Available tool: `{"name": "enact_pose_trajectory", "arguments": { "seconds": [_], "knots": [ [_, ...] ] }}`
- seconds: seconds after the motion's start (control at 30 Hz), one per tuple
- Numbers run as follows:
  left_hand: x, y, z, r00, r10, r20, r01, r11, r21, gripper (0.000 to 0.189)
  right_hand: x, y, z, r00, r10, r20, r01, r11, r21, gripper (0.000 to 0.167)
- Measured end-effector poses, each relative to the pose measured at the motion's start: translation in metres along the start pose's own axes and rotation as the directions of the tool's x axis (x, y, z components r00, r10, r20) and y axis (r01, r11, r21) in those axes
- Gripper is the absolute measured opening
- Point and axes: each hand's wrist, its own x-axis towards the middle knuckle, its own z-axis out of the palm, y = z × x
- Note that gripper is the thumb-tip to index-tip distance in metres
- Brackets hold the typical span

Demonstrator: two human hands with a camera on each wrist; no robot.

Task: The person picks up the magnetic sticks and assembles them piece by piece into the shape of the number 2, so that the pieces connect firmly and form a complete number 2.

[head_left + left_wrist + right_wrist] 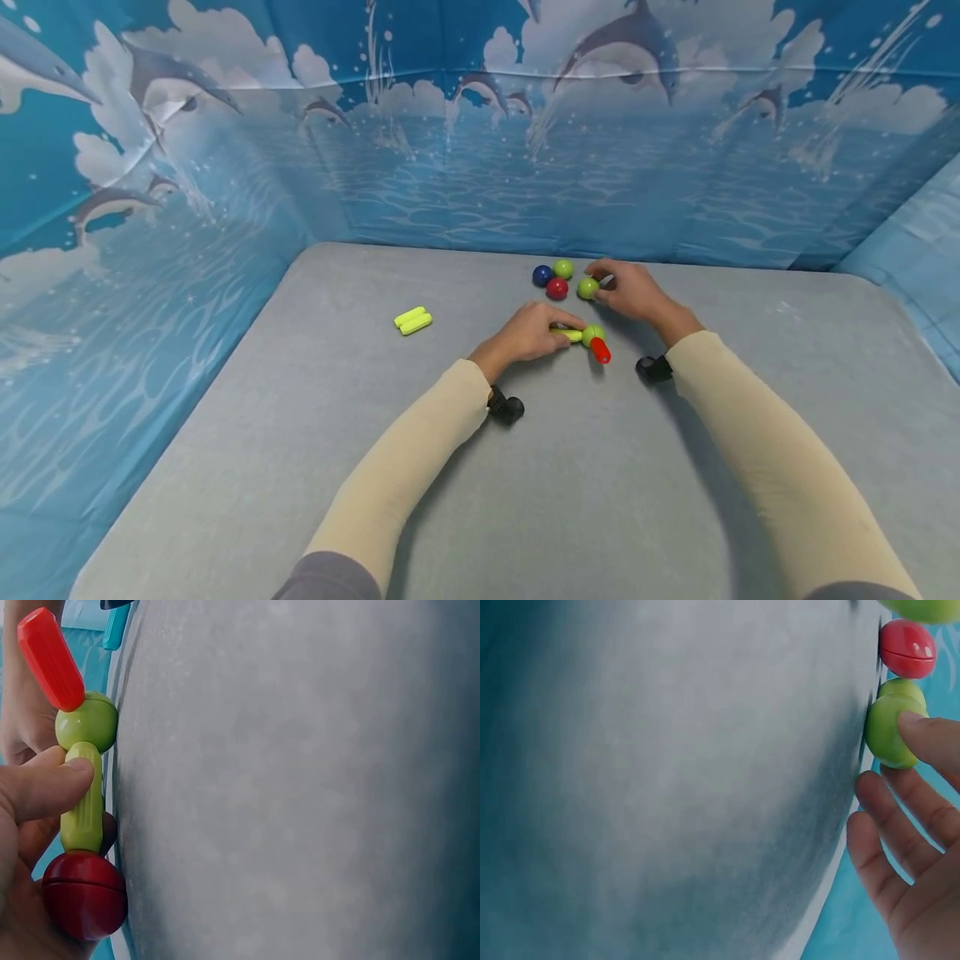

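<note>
My left hand grips a joined toy piece by its yellow-green stick, thumb lying along the stick. At one end of that stick sits a green ball with a red stick poking out at an angle. A dark red ball is on the other end, against the palm. My right hand pinches a loose green ball between thumb and index finger, its other fingers spread. Close by lie a red ball, a blue ball and another green ball.
Two yellow-green sticks lie side by side on the grey table, left of my hands. Behind the table's far edge hangs a blue curtain printed with dolphins. Black wrist cameras sit under both wrists.
</note>
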Motion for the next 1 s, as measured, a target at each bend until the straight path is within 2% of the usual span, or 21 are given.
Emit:
{"name": "enact_pose_trajectory", "arguments": {
  "seconds": [0.13, 0.67, 0.83, 1.0],
  "knots": [
    [0.0, 0.0, -0.001, 1.0, -0.002, -0.01, 0.002, 1.0, -0.007, 0.033, 0.0, 0.0, 0.0, 1.0, -0.019, 0.003, 0.019, 1.0, -0.025, 0.04],
    [-0.002, 0.0, 0.002, 1.0, 0.011, -0.02, -0.011, 1.0, -0.023, 0.033, -0.009, 0.002, -0.003, 1.0, 0.012, 0.018, -0.012, 1.0, -0.02, 0.039],
    [-0.002, 0.0, 0.001, 1.0, 0.009, -0.023, -0.01, 1.0, -0.026, 0.032, -0.016, 0.003, -0.01, 1.0, 0.017, 0.005, -0.017, 0.999, -0.032, 0.038],
    [-0.002, 0.0, 0.0, 1.0, 0.011, -0.025, -0.011, 1.0, -0.028, 0.032, -0.029, 0.003, -0.021, 1.0, -0.014, -0.015, 0.013, 0.999, -0.051, 0.038]
  ]
}}
